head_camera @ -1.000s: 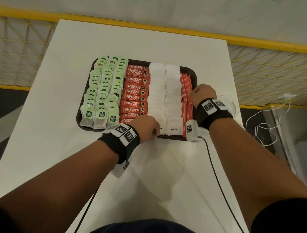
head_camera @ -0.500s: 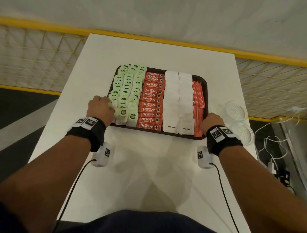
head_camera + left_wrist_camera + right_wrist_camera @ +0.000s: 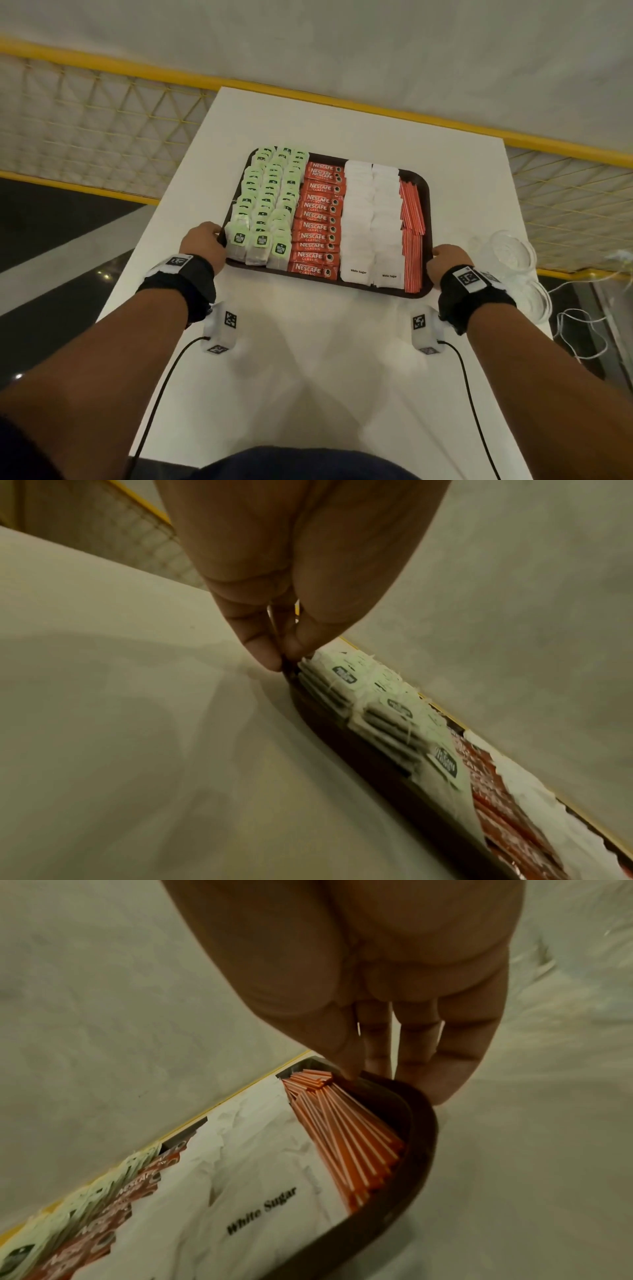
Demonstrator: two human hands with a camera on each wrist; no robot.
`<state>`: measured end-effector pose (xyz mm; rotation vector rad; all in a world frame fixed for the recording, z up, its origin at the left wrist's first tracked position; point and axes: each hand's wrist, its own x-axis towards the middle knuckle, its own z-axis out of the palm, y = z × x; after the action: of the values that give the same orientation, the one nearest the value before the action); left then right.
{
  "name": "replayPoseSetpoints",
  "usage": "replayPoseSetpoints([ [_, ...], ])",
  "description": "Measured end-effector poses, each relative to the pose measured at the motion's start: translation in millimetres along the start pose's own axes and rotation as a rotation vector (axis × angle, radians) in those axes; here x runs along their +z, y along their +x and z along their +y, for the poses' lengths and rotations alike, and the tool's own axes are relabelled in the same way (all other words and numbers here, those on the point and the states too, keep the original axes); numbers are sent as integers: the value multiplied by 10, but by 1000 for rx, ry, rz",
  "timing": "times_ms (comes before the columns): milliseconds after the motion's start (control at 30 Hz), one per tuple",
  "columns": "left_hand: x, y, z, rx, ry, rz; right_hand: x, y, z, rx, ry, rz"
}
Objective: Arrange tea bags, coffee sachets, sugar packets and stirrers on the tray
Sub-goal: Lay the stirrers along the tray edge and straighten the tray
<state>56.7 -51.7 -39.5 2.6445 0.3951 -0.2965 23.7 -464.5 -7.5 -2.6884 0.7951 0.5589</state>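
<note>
A dark brown tray [image 3: 423, 192] lies on the white table. From left to right it holds rows of green tea bags [image 3: 270, 198], red coffee sachets [image 3: 318, 219], white sugar packets [image 3: 373, 219] and orange stirrers [image 3: 412, 233]. My left hand [image 3: 219, 233] pinches the tray's left rim near the front corner; in the left wrist view its thumb and finger [image 3: 284, 658] close on the rim [image 3: 342, 737] beside the tea bags [image 3: 387, 707]. My right hand [image 3: 436, 255] grips the right rim [image 3: 421, 1137], thumb inside next to the stirrers [image 3: 346, 1129], fingers outside.
Clear plastic cups [image 3: 507, 253] lie just right of the tray, close to my right hand. White cables [image 3: 575, 329] hang off the table's right edge. A yellow rail with netting [image 3: 102, 102] runs behind the table [image 3: 308, 377].
My left hand left the tray's front edge and went to its left rim. My right hand came back from the stirrers to the right rim. Both now hold the tray.
</note>
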Motion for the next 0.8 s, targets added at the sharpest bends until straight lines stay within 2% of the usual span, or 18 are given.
replayPoseSetpoints([
  [300,-341,144,-555,-166,-49,114,181,10,-604,-111,122,-74],
  [800,-478,327,-805,-233,-323,150,273,151,-1035,-174,59,2],
])
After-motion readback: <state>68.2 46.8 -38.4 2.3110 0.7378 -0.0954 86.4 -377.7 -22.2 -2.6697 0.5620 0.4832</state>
